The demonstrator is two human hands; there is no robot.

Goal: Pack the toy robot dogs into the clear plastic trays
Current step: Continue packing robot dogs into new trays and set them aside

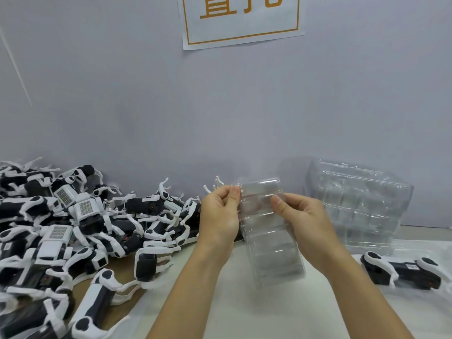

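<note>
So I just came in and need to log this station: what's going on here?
A person is packing toy robot dogs. The left hand and right hand both hold one clear plastic tray by its upper edges, above the white table; no dog is in it yet. A big pile of dogs lies to the left, a stack of empty trays stands at the right by the wall, and one single dog lies in front of the stack.

Wall sign (241, 19): top cut by upper edge, characters only partly readable. Heap of toy robot dogs (73, 228): runs off left and lower edges, count unclear. Dog at right (403, 272): partly cut by right edge; label too small to read. Clear tray (266, 231): far corners hidden behind fingers, compartment edges blurred. Tray stack (362, 206): layers indistinguishable.
</note>
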